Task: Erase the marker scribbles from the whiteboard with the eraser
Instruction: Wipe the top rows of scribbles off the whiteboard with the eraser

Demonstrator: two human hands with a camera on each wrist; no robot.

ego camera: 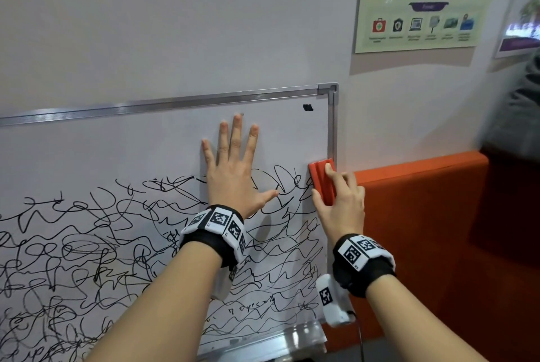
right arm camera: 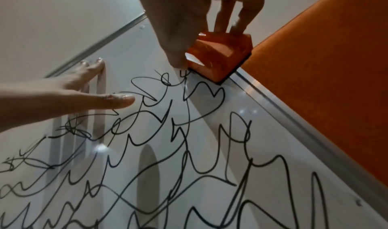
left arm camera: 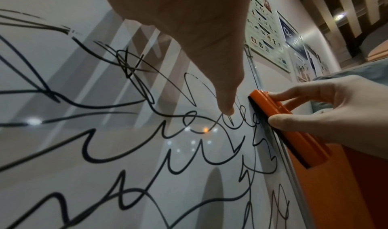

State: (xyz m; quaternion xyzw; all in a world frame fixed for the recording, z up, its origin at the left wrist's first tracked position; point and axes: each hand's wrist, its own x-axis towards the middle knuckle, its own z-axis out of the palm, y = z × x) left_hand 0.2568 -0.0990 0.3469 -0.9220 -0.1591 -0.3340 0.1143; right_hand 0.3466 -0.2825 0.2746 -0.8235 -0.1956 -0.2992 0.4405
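A whiteboard with an aluminium frame leans against the wall. Black marker scribbles cover its lower part, and the upper band is clean apart from a small black mark. My left hand lies flat on the board with its fingers spread, at the top edge of the scribbles. My right hand grips a red-orange eraser, thumb on one side and fingers on the other. The eraser presses its dark felt against the board by the right frame edge. In the right wrist view the eraser sits just above the topmost scribbles.
An orange upholstered seat back stands directly right of the board. A poster with pictograms hangs on the wall above it. A metal tray runs along the board's bottom edge. Someone's grey sleeve shows at the far right.
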